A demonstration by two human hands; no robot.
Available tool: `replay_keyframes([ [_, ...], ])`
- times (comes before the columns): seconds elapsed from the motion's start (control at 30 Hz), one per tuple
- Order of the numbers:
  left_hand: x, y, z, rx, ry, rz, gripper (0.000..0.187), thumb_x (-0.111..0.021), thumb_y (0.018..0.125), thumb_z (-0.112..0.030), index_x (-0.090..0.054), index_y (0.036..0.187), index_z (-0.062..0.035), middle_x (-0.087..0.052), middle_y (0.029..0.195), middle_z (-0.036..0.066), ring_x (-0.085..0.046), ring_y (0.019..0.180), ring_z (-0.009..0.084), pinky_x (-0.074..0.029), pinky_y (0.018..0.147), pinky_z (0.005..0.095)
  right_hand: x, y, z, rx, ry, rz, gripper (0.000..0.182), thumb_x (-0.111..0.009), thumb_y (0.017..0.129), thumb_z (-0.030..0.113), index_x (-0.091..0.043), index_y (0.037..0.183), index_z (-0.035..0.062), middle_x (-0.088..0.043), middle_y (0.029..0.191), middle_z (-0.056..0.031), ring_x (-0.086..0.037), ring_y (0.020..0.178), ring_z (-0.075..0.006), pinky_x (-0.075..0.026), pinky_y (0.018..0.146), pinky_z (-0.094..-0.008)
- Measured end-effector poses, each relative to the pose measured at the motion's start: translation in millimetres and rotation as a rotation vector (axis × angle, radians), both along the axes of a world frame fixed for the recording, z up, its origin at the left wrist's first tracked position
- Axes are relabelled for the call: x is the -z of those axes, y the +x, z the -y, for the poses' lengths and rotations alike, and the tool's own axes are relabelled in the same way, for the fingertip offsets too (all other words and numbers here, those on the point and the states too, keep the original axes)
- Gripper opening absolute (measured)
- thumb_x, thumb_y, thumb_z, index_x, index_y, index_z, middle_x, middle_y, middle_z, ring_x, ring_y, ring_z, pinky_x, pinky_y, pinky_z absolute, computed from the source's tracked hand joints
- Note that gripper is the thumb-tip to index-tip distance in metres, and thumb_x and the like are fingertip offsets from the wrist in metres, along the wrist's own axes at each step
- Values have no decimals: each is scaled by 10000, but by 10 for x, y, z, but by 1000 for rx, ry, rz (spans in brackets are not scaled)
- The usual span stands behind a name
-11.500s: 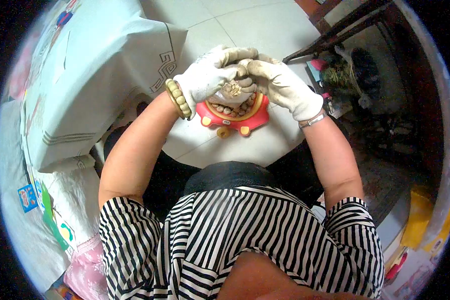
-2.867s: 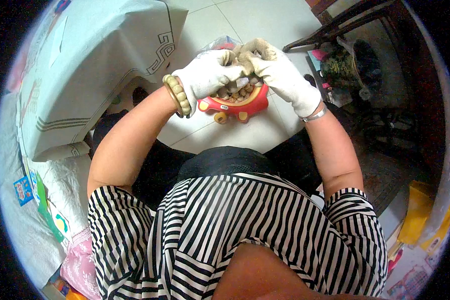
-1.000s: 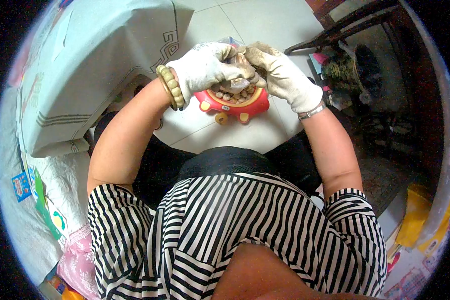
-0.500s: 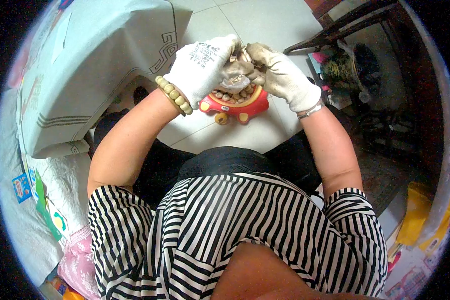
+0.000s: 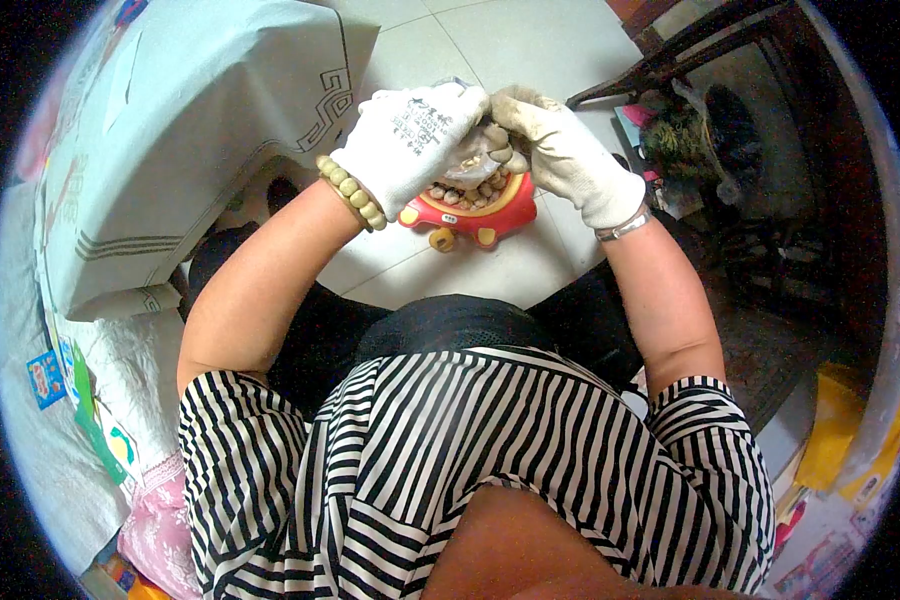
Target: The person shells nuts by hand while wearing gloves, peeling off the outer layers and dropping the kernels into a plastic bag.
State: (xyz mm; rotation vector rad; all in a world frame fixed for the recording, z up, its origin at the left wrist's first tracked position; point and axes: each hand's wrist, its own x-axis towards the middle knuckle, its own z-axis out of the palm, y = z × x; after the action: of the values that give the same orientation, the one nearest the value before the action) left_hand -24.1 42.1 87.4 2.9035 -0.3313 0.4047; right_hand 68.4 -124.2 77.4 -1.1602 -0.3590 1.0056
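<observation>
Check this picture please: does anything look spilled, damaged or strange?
Nothing is spilled or broken. One odd thing: the red tray holding the small pale pieces looks like a wheeled toy standing on the floor. The fingers of the right hand show brown dirt on the glove.

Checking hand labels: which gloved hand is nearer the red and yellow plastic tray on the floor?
Left. The left hand overlaps the red and yellow plastic tray at its upper left; the right hand sits above its right edge.

I take the pale tiled floor (image 5: 530, 40) as my landmark. Left of it I see a light cloth with a grey key pattern (image 5: 200, 120) draped over furniture. At its far right edge stands a dark wooden chair (image 5: 690, 50), with a cluttered dark basket (image 5: 700, 135) just beside that.
</observation>
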Motion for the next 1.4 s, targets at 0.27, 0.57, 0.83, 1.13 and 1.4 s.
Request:
replay_keyframes([
  [0.27,20,2,116,-67,-2,-28,329,-570,831,-340,-524,1084,-135,-608,956,95,-631,831,286,-510,667,418,-209,-151,34,-65,29,-134,160,-503,941,175,-534,1080,102,-579,876,-3,-567,717,-58,-448,539,-142],
  [0.57,-21,40,145,-79,-122,-38,303,-560,834,-279,-509,1077,-106,-604,974,143,-630,816,323,-511,644,431,-256,-309,-52,169,-60,-136,147,-406,977,203,-512,951,105,-481,781,29,-423,591,-34,-310,450,-136],
  [0.83,140,186,65,-94,-825,73,276,-490,925,-238,-567,1064,-12,-650,880,124,-626,781,217,-501,739,315,-35,-157,-38,-93,359,-429,149,-442,953,211,-522,986,89,-536,844,-1,-495,635,-84,-371,509,-176],
  [1.13,119,193,-9,-225,-1653,-263,257,-537,923,-325,-604,901,-77,-577,741,-28,-466,547,43,-370,474,176,38,-20,1,65,205,-336,177,-478,908,206,-529,914,36,-610,931,-113,-614,830,-213,-520,738,-335],
  [1.4,167,182,-23,-173,-1485,-295,223,-603,882,-270,-612,881,-47,-600,782,6,-525,636,74,-435,571,211,147,-47,-21,32,188,-359,236,-462,936,266,-525,927,39,-602,961,-154,-615,866,-243,-532,796,-393],
])
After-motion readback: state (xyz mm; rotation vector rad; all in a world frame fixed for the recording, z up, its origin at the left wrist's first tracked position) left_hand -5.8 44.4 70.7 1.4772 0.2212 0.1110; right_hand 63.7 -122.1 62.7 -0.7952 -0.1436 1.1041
